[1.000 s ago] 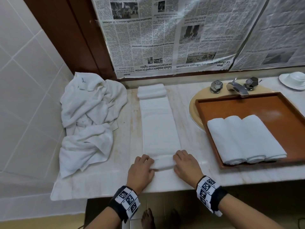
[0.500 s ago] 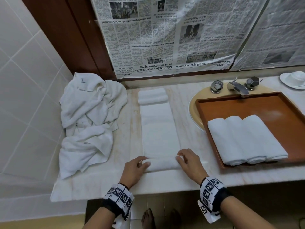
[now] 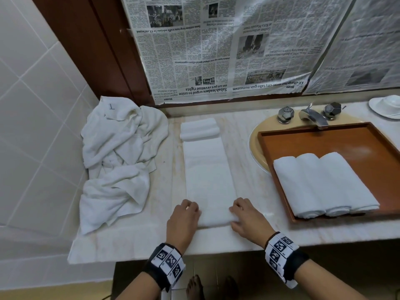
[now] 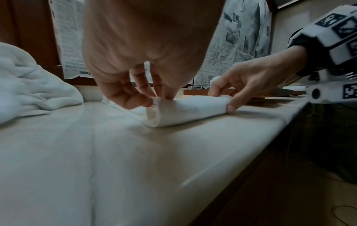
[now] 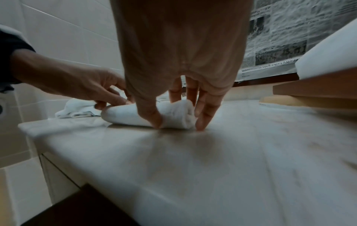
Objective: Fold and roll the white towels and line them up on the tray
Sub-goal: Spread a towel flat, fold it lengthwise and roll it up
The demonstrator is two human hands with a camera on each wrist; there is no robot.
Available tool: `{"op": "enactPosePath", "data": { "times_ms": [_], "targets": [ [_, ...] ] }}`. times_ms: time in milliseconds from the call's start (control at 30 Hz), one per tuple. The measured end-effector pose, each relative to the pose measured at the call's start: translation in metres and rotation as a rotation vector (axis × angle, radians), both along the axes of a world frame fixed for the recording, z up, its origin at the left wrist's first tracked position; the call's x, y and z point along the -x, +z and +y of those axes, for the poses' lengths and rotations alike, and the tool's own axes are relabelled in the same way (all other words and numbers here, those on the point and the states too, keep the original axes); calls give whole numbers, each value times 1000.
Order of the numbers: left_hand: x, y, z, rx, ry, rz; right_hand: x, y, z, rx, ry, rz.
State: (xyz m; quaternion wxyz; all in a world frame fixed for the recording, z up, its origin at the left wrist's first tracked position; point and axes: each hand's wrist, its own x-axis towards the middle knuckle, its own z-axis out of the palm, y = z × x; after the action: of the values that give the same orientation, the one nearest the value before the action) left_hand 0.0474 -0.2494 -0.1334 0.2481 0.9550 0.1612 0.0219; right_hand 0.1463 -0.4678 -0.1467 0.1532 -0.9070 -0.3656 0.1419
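A long folded white towel (image 3: pixel 208 169) lies on the marble counter, running away from me, its near end turned into a small roll (image 3: pixel 215 218). My left hand (image 3: pixel 184 219) pinches the roll's left end (image 4: pixel 154 113) with curled fingers. My right hand (image 3: pixel 244 219) grips the right end (image 5: pixel 177 114), thumb in front and fingers behind. The towel's far end is folded over itself (image 3: pixel 199 128). Three rolled towels (image 3: pixel 322 185) lie side by side in the brown wooden tray (image 3: pixel 324 137) at the right.
A heap of loose white towels (image 3: pixel 121 161) sits at the counter's left by the tiled wall. The tray rests over a sink with a chrome tap (image 3: pixel 313 115). A white dish (image 3: pixel 387 106) stands far right. Newspaper covers the back wall.
Both hands have rolled the towel's near end a little further away from me, and the roll has grown thicker. The hands now sit at the roll's two ends.
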Motion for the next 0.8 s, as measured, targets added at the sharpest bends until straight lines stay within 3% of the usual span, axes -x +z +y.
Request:
{"op": "enactPosePath", "data": {
  "times_ms": [200, 367, 600, 700, 800],
  "targets": [
    [17, -20, 0, -133, -240, -10, -1, -5, 0, -86, -55, 118],
    [13, -12, 9, 135, -106, 52, -7, 0, -11, -199, -108, 234],
    [11, -11, 17, 264, -8, 163, 0, 0, -6, -322, -355, 387],
    [11, -10, 15, 294, 80, 196, 1, -1, -1, -357, -402, 339],
    [8, -7, 12, 315, 212, 239, 3, -2, 3, -293, -375, 171]
  ]
}}
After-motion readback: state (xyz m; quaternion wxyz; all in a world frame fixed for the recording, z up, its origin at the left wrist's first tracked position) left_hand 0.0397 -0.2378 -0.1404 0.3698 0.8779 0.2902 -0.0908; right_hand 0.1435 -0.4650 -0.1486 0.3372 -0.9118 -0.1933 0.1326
